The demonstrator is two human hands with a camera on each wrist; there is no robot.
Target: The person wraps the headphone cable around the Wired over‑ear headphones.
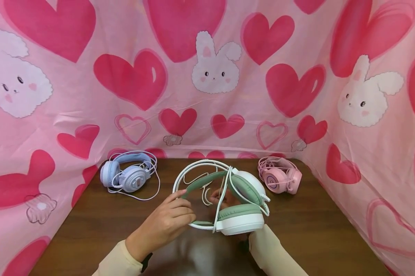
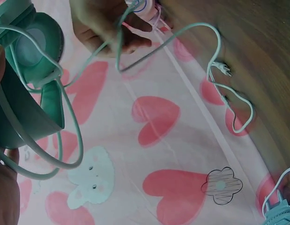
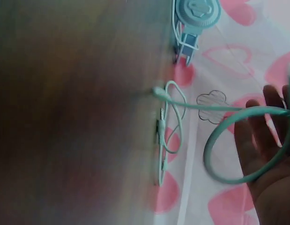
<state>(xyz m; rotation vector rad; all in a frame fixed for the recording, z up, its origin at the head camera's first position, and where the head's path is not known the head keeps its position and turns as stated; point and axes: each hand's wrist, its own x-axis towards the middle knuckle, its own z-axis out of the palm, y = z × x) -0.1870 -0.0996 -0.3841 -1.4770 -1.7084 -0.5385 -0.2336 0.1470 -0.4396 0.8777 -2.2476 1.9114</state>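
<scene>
Headphones (image 1: 241, 226) gripped in the left hand (image 1: 173, 216) could tangle if their cable (image 3: 208, 152) slips past the right hand (image 2: 100, 23), its hold unclear.

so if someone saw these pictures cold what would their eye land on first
Probably the pink backdrop behind and beside the table, printed with big red hearts and white rabbit faces. Next would likely come the white-and-green headphones gripped by the left hand over the middle of the table, then pale blue headphones at its back left and pink headphones at its back right.
</scene>
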